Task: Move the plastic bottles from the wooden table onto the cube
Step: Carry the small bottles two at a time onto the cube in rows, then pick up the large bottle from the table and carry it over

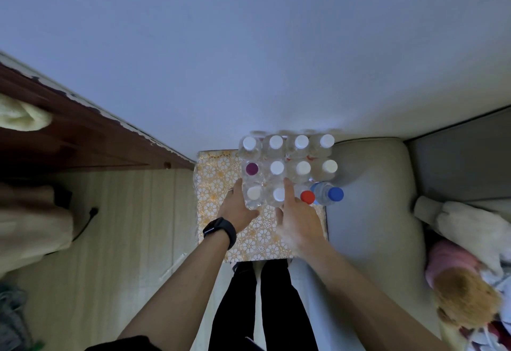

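Several clear plastic bottles stand in rows on the cube (213, 182), which is covered in a gold-and-white flower pattern. Most have white caps; one cap is purple (252, 169), one red (307, 197), one blue (335, 194). My left hand (238, 208), with a black watch on the wrist, is closed around the front-left white-capped bottle (253, 193). My right hand (297, 219) grips the white-capped bottle (278, 194) beside it, thumb in front and index finger stretched along its right side. Both bottles stand upright on the cube.
The dark wooden table (69, 134) runs along the left wall with a pale cloth (22, 115) on it. A beige sofa (373, 198) sits right of the cube, with a doll (464, 292) and a soft toy (470, 226). My legs stand just before the cube.
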